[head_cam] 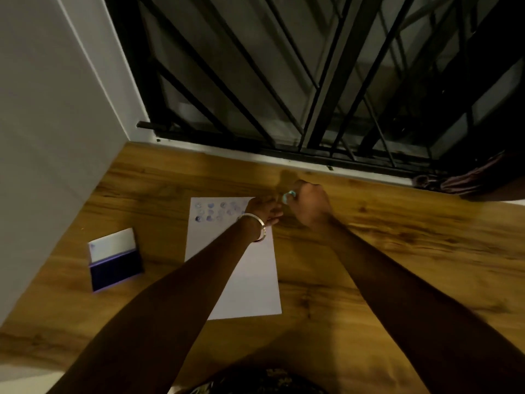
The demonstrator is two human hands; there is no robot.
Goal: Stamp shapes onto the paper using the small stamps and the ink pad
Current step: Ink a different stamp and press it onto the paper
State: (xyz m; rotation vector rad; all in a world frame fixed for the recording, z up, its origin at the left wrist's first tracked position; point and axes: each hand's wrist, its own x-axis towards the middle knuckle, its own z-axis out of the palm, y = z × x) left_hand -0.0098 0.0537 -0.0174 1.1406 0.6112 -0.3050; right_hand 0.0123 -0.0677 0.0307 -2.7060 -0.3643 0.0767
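Note:
A white sheet of paper (pixel 250 280) lies on the wooden table (pixel 397 237), with several bluish stamped shapes (pixel 216 211) in rows near its far edge. An open ink pad (pixel 115 258) with a dark blue pad and a raised white lid sits left of the paper. My right hand (pixel 311 204) is closed around a small light-blue stamp (pixel 288 197) just past the paper's far right corner. My left hand (pixel 265 209), with a silver bangle on its wrist, hovers over that corner, fingers meeting the right hand; what it holds is hidden.
A grey wall (pixel 42 137) runs along the table's left side. Behind the far edge is a window with black metal bars (pixel 312 95). A dark bundled cloth (pixel 468 180) rests at the far right on the sill.

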